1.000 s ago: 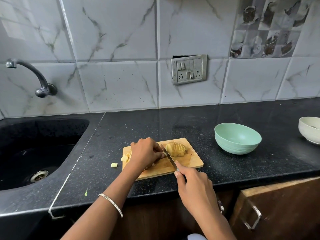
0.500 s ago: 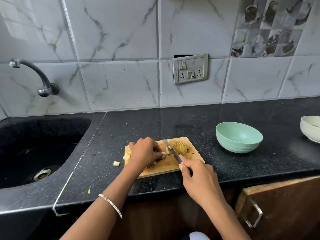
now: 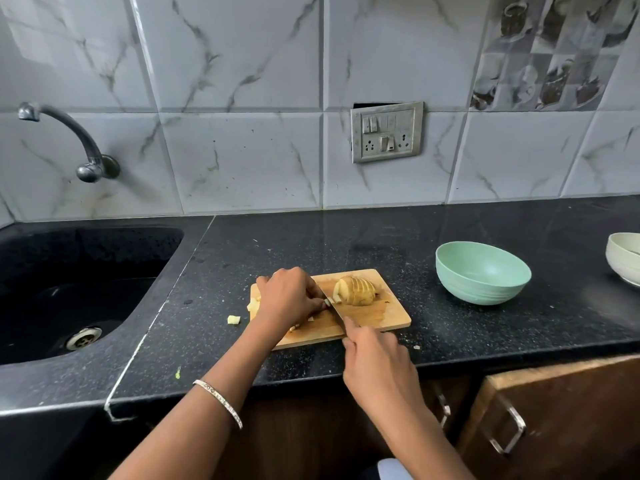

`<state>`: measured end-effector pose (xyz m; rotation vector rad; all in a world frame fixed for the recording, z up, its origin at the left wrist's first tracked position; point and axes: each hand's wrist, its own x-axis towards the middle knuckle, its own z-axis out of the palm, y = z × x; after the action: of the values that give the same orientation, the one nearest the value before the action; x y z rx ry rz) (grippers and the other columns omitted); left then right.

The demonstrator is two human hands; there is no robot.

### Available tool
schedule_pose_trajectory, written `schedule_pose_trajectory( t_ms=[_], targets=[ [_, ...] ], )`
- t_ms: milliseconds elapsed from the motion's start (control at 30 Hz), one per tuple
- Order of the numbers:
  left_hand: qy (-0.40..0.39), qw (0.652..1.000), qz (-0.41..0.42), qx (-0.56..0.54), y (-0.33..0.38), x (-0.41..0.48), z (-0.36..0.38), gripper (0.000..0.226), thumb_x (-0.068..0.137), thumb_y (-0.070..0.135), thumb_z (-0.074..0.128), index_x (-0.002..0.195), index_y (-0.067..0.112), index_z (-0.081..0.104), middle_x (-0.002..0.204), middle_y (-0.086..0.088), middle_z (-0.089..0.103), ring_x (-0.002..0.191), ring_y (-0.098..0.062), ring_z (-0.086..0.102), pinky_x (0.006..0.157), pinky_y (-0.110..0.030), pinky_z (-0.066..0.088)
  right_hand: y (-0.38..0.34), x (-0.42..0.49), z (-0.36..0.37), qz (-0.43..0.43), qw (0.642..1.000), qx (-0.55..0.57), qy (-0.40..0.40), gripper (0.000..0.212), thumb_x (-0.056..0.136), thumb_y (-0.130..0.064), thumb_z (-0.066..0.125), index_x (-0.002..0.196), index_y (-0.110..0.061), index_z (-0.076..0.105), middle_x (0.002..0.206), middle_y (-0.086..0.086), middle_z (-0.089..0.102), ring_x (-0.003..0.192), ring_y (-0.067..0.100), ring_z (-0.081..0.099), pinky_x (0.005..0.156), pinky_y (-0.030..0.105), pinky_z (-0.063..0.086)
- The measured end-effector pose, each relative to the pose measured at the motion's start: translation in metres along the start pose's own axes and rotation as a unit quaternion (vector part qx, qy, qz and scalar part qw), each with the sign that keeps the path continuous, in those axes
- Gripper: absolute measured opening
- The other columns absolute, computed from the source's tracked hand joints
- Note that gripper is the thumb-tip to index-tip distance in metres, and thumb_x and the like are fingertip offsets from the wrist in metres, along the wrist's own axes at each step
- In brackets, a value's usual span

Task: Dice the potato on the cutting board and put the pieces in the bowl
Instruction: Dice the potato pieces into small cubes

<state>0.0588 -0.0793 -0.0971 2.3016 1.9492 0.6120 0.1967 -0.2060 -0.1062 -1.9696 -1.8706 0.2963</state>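
Observation:
A wooden cutting board [image 3: 391,315] lies on the black counter. On its far right part sits a sliced potato half [image 3: 356,291], its slices still standing together. My left hand [image 3: 289,296] curls over potato strips on the board's left part and holds them down; most of them are hidden under it. My right hand [image 3: 375,362] grips the handle of a knife [image 3: 334,306], whose blade lies against the pieces at my left fingertips. Small diced pieces [image 3: 253,305] lie at the board's left edge. The mint green bowl [image 3: 483,271] stands to the right with nothing seen inside.
One potato cube [image 3: 233,319] lies on the counter left of the board. A black sink [image 3: 69,289] with a tap [image 3: 69,140] is at the left. A white bowl [image 3: 625,258] sits at the far right edge. Cabinet handles [image 3: 507,427] are below the counter.
The knife blade has moved left, from beside the sliced potato half to the pieces under my left fingers. My left hand has stayed on the strips.

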Motion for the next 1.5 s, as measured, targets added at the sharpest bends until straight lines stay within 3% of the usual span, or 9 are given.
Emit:
schedule_pose_trajectory(
  t_ms=[133, 267, 367, 533, 800, 967, 1100, 1500],
  targets=[
    [-0.003, 1.000, -0.012, -0.008, -0.002, 0.000, -0.001, 0.012, 0.083, 0.043, 0.073, 0.091, 0.035, 0.076, 0.090, 0.012, 0.072, 0.102, -0.015, 0.059, 0.084, -0.038, 0.026, -0.008, 0.013, 0.000, 0.001, 1.000, 0.008, -0.016, 0.037, 0.106, -0.026, 0.046, 0.142, -0.025, 0.051, 0.125, 0.004, 0.063, 0.110, 0.029, 0.061, 0.079, 0.036, 0.049],
    [0.005, 1.000, -0.017, -0.022, -0.007, -0.003, 0.000, 0.017, 0.080, 0.049, 0.074, 0.092, 0.037, 0.076, 0.088, 0.011, 0.072, 0.101, -0.016, 0.059, 0.081, -0.036, 0.026, 0.006, 0.015, -0.007, 0.012, 0.997, 0.070, -0.007, 0.033, 0.104, -0.034, 0.047, 0.133, -0.029, 0.063, 0.138, -0.011, 0.062, 0.112, 0.028, 0.063, 0.083, 0.034, 0.049],
    [-0.003, 0.999, -0.021, -0.030, -0.008, -0.002, -0.002, 0.023, 0.077, 0.050, 0.076, 0.096, 0.036, 0.075, 0.093, 0.012, 0.072, 0.100, -0.015, 0.057, 0.081, -0.036, 0.025, 0.011, 0.012, -0.015, 0.007, 0.996, 0.093, 0.011, 0.036, 0.104, -0.037, 0.047, 0.138, -0.040, 0.057, 0.133, -0.009, 0.065, 0.117, 0.028, 0.060, 0.090, 0.038, 0.050],
    [0.005, 0.999, -0.022, -0.026, -0.013, 0.000, -0.007, 0.017, 0.084, 0.040, 0.074, 0.100, 0.036, 0.075, 0.103, 0.013, 0.071, 0.108, -0.016, 0.057, 0.084, -0.037, 0.027, 0.008, 0.010, -0.015, -0.002, 0.995, 0.093, 0.022, 0.038, 0.104, -0.038, 0.046, 0.141, -0.042, 0.054, 0.129, -0.006, 0.066, 0.116, 0.028, 0.061, 0.091, 0.041, 0.052],
    [-0.004, 1.000, -0.026, 0.018, -0.011, -0.001, -0.005, 0.014, 0.088, 0.039, 0.068, 0.100, 0.038, 0.075, 0.106, 0.010, 0.070, 0.116, -0.022, 0.052, 0.091, -0.043, 0.032, 0.006, 0.009, 0.000, -0.015, 0.997, 0.073, 0.025, 0.041, 0.105, -0.040, 0.044, 0.145, -0.041, 0.050, 0.118, -0.001, 0.069, 0.103, 0.027, 0.065, 0.074, 0.036, 0.046],
    [0.010, 0.999, -0.028, 0.019, -0.010, 0.000, -0.002, 0.013, 0.086, 0.043, 0.071, 0.096, 0.037, 0.075, 0.103, 0.009, 0.070, 0.113, -0.021, 0.053, 0.091, -0.042, 0.032, 0.007, 0.012, 0.007, -0.016, 0.998, 0.065, 0.013, 0.035, 0.104, -0.042, 0.043, 0.135, -0.036, 0.059, 0.130, -0.009, 0.065, 0.109, 0.025, 0.064, 0.081, 0.037, 0.050],
    [0.016, 0.999, -0.033, 0.009, -0.010, -0.001, -0.001, 0.012, 0.086, 0.043, 0.071, 0.094, 0.036, 0.076, 0.102, 0.009, 0.070, 0.112, -0.020, 0.053, 0.090, -0.042, 0.032, 0.009, 0.016, 0.011, -0.015, 0.998, 0.057, 0.010, 0.033, 0.104, -0.041, 0.043, 0.128, -0.031, 0.063, 0.134, -0.015, 0.063, 0.106, 0.023, 0.065, 0.078, 0.035, 0.048],
    [0.015, 0.999, -0.039, 0.001, -0.015, 0.003, 0.001, 0.015, 0.082, 0.047, 0.073, 0.091, 0.036, 0.076, 0.098, 0.011, 0.071, 0.109, -0.017, 0.054, 0.088, -0.041, 0.030, -0.003, 0.020, 0.009, -0.005, 1.000, 0.007, -0.015, 0.038, 0.105, -0.035, 0.045, 0.142, -0.031, 0.054, 0.127, 0.000, 0.065, 0.110, 0.030, 0.063, 0.077, 0.037, 0.050]
  ],
)
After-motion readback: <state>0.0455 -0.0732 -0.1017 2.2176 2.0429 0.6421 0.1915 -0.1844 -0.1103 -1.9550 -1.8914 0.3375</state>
